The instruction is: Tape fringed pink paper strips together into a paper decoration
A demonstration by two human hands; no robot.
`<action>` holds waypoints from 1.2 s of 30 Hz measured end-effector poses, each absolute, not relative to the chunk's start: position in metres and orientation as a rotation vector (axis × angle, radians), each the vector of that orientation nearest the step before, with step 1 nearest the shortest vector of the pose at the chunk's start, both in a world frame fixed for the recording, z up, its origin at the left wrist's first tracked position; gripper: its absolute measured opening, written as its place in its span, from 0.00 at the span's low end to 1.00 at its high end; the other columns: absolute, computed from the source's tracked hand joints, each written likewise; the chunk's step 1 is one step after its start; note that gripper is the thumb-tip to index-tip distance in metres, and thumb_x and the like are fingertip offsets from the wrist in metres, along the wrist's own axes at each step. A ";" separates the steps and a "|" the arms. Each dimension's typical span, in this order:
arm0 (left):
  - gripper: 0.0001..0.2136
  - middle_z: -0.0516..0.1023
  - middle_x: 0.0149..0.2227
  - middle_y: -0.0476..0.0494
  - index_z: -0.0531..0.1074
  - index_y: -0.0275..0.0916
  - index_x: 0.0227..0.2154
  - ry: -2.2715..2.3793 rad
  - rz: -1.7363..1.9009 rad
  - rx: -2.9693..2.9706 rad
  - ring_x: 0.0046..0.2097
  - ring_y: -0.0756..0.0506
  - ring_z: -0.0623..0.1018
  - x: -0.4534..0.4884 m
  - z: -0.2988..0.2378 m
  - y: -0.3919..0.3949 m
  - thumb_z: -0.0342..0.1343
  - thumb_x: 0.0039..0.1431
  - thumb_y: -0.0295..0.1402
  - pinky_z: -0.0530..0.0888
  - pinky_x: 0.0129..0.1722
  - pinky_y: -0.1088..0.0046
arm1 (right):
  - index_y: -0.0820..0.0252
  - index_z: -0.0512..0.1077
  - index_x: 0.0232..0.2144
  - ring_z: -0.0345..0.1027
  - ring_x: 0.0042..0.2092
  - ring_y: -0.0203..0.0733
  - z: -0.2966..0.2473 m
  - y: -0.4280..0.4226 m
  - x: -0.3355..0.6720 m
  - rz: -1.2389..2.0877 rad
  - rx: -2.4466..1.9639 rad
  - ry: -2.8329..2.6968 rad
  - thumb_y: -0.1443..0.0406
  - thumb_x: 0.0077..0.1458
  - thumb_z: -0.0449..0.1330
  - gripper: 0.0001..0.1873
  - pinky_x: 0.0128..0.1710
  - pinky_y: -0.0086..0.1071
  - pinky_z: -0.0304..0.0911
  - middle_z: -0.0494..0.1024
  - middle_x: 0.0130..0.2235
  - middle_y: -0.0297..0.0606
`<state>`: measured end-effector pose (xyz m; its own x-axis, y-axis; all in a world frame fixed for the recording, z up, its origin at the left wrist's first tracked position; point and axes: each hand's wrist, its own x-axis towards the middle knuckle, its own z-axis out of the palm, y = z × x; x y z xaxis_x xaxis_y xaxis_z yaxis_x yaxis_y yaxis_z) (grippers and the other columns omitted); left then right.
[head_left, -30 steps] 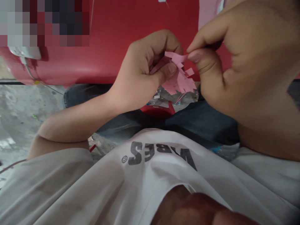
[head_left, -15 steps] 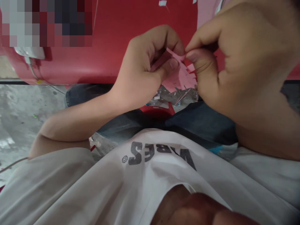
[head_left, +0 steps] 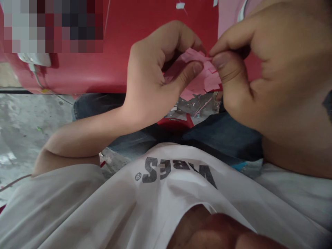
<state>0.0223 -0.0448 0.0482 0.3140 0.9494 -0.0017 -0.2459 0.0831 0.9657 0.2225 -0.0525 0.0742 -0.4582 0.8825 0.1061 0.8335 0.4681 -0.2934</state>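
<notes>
Pink paper (head_left: 211, 79) with a cut, fringed edge is bunched between my two hands, above the near edge of the red table. My left hand (head_left: 155, 76) is closed round it, thumb pressed on the near side and fingers curled behind. From the other side, my right hand (head_left: 249, 69) pinches the paper's end between thumb and forefinger. The pinched part itself is mostly hidden by the fingertips. Layers of short pink strips overlap beside my left thumb.
The red table (head_left: 116, 65) spans the far side. A white plug-like device (head_left: 38, 59) with a cable lies at its left. A pink sheet (head_left: 227, 17) is at the upper right, and small white scraps (head_left: 180, 6) lie nearby. Paper bits litter the floor (head_left: 202, 100) below.
The loose strip that stuck up between my hands now lies against the fringed paper. My left hand has shifted slightly left and up, and my right hand slightly right.
</notes>
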 end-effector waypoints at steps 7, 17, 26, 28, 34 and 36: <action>0.07 0.76 0.35 0.45 0.76 0.48 0.47 0.836 1.038 1.115 0.53 0.41 0.79 0.021 0.057 -0.041 0.56 0.71 0.39 0.76 0.46 0.66 | 0.49 0.74 0.54 0.72 0.57 0.56 0.079 -0.055 0.225 0.376 -1.389 -2.463 0.53 0.66 0.49 0.21 0.65 0.55 0.60 0.74 0.48 0.35; 0.05 0.76 0.36 0.46 0.78 0.46 0.41 0.944 1.094 1.460 0.49 0.42 0.78 0.006 0.051 -0.049 0.59 0.68 0.31 0.72 0.45 0.68 | 0.50 0.73 0.52 0.74 0.55 0.56 0.077 -0.054 0.222 0.287 -1.379 -2.509 0.53 0.67 0.47 0.21 0.61 0.56 0.63 0.74 0.46 0.35; 0.05 0.79 0.35 0.50 0.77 0.39 0.35 1.055 1.264 2.162 0.37 0.50 0.76 0.004 0.042 -0.051 0.60 0.62 0.23 0.66 0.41 0.74 | 0.52 0.73 0.50 0.74 0.55 0.57 0.079 -0.053 0.218 0.272 -1.375 -2.460 0.53 0.70 0.46 0.20 0.59 0.56 0.62 0.76 0.46 0.36; 0.05 0.78 0.35 0.49 0.77 0.40 0.35 1.093 1.230 2.214 0.38 0.49 0.76 0.004 0.041 -0.048 0.59 0.63 0.24 0.65 0.41 0.73 | 0.50 0.72 0.51 0.74 0.55 0.56 0.078 -0.053 0.217 0.273 -1.390 -2.465 0.54 0.70 0.46 0.18 0.59 0.55 0.62 0.76 0.47 0.34; 0.10 0.75 0.33 0.47 0.76 0.42 0.37 1.097 1.279 2.479 0.37 0.47 0.75 0.004 0.036 -0.039 0.50 0.73 0.31 0.63 0.38 0.70 | 0.51 0.73 0.48 0.75 0.53 0.55 0.076 -0.051 0.213 0.228 -1.436 -2.441 0.54 0.70 0.47 0.18 0.58 0.55 0.61 0.77 0.47 0.34; 0.10 0.76 0.33 0.46 0.76 0.42 0.36 1.147 1.254 2.522 0.37 0.46 0.75 0.005 0.035 -0.038 0.51 0.73 0.32 0.64 0.39 0.68 | 0.52 0.73 0.46 0.76 0.51 0.55 0.075 -0.050 0.211 0.187 -1.426 -2.418 0.54 0.69 0.48 0.17 0.56 0.55 0.62 0.78 0.45 0.35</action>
